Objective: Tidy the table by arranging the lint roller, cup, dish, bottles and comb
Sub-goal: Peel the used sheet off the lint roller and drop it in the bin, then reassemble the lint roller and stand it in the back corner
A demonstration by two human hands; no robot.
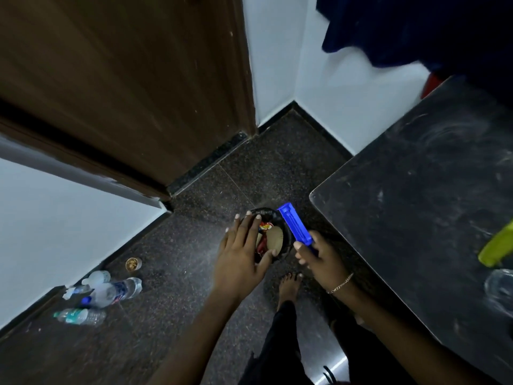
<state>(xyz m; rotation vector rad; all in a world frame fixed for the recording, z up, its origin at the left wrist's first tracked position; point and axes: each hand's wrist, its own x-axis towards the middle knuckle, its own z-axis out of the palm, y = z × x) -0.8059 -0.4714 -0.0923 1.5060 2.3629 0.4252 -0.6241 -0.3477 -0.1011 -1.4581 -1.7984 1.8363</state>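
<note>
My left hand [241,254] grips a black round dish [267,212] by its left rim, fingers over the far edge and thumb at the near edge. In the dish lie a tan ribbed paper cup [274,238] and red wrappers. My right hand [319,258] holds a blue lint roller [293,225] by its lower end, and the roller's top points away over the dish's right rim. Both are held above the floor, just left of the dark table [416,195]. On the table's right edge lie a green bottle [497,250] and a clear glass [499,284].
Several clear plastic bottles [111,291] lie on the speckled floor at the lower left by the wall, beside a small cup [133,264]. A brown door [125,87] stands ahead. My bare foot [288,287] is below the dish. Dark blue cloth [402,29] hangs at the top right.
</note>
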